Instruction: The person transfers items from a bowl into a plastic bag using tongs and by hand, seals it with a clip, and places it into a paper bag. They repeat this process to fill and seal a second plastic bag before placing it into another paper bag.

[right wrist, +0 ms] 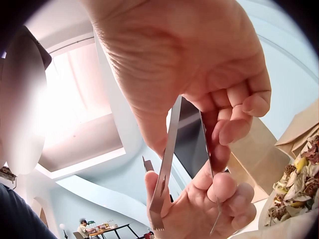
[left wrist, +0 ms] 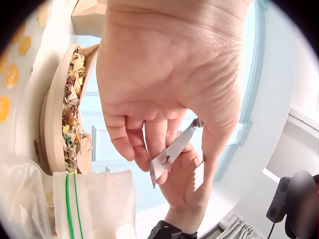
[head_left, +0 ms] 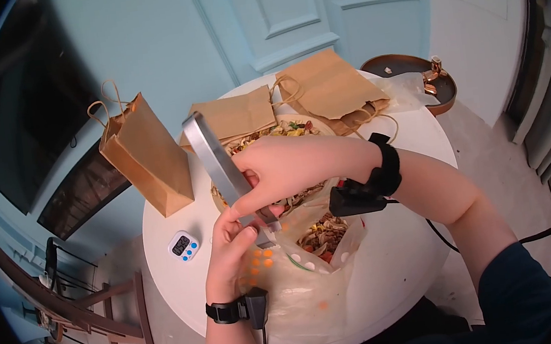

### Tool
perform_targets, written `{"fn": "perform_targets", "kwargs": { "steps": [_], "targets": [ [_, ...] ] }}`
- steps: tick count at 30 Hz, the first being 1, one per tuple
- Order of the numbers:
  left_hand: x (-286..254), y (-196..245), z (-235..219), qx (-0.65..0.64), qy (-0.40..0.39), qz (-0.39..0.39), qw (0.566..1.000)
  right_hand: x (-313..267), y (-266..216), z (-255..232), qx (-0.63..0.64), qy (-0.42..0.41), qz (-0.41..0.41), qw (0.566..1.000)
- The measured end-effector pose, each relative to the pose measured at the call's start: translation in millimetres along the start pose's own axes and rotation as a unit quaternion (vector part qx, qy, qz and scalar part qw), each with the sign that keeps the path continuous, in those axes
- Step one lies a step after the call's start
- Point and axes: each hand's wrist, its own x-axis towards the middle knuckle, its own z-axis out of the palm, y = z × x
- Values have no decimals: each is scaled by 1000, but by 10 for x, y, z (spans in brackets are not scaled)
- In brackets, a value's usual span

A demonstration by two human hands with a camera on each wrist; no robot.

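Metal tongs [head_left: 211, 153] slant above the table, their bend toward the top left. My right hand [head_left: 292, 167] grips both arms, thumb on one side and fingers on the other, as the right wrist view [right wrist: 164, 179] of the tongs shows. Around their toothed ends is my left hand [head_left: 228, 262], its thumb and fingers at the two arms. Below the hands lies a clear plastic bag [head_left: 305, 311] with orange dots and a green zip strip, its mouth apart over a dried mix [head_left: 327, 234]. Behind, more dried mix [head_left: 287, 128] fills a round container, partly hidden by my right hand.
A paper bag [head_left: 152, 162] stands at the left of the white table [head_left: 169, 286]; flat paper bags [head_left: 327, 84] lie at the back. A white timer [head_left: 183, 245] sits near the left edge. Beyond are a round brown tray [head_left: 446, 103] and a wooden chair [head_left: 143, 309].
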Motion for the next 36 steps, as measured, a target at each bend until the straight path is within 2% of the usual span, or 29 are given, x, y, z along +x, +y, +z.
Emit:
{"fn": "perform_targets", "kwargs": {
  "steps": [4, 6, 7, 8, 9, 10, 11, 12, 13, 15, 16, 18, 22, 24, 25, 27, 28, 30, 34, 36],
  "targets": [
    [18, -70, -88, -27, 1, 1, 1000, -6, -16, -10, 14, 14, 7, 1000],
    [27, -75, -110, -39, 4, 5, 999, -69, 65, -34, -10, 101, -18, 995],
    [34, -67, -106, -62, 33, 15, 997, -140, 88, -71, -10, 104, -15, 994],
    [44, -72, -93, -86, 64, 25, 994, -235, 121, -136, 55, 147, -7, 988],
    [69, -86, -71, -88, 62, 26, 994, -339, 157, -207, 118, 189, 0, 975],
    [101, -106, -50, -54, 120, 45, 990, -431, 254, -282, 116, 189, 2, 975],
    [126, -128, -43, -18, 177, 65, 982, -506, 417, -357, 225, 219, -23, 949],
    [141, -177, -99, -26, 193, 60, 979, -575, 586, -396, 332, 246, -48, 910],
    [147, -199, -135, -26, 193, 60, 979, -640, 755, -404, 332, 246, -49, 909],
    [159, -231, -181, 7, 229, 43, 973, -732, 1055, -418, 505, 275, -124, 809],
    [168, -252, -194, 10, 230, 43, 972, -761, 1160, -418, 507, 274, -125, 808],
    [173, -300, -211, 76, 283, 37, 955, -801, 1296, -392, 563, 295, -98, 765],
    [172, -357, -231, 118, 277, 40, 953, -808, 1479, -361, 614, 280, -85, 733],
    [180, -362, -197, 142, 287, 57, 946, -837, 1543, -325, 637, 296, -35, 711],
    [181, -347, -187, 146, 287, 56, 945, -870, 1589, -302, 640, 295, -37, 709],
    [186, -324, -166, 127, 291, 43, 947, -954, 1706, -275, 675, 303, -42, 672],
    [190, -330, -172, 129, 293, 42, 946, -999, 1754, -280, 676, 300, -43, 671],
    [186, -354, -199, 117, 289, 28, 950, -1053, 1824, -269, 710, 327, -66, 620],
    [206, -386, -214, 115, 305, 19, 945, -1055, 1830, -279, 716, 331, -74, 611],
    [200, -412, -245, 137, 315, 25, 939, -1043, 1874, -276, 723, 286, -83, 623]
  ]
}}
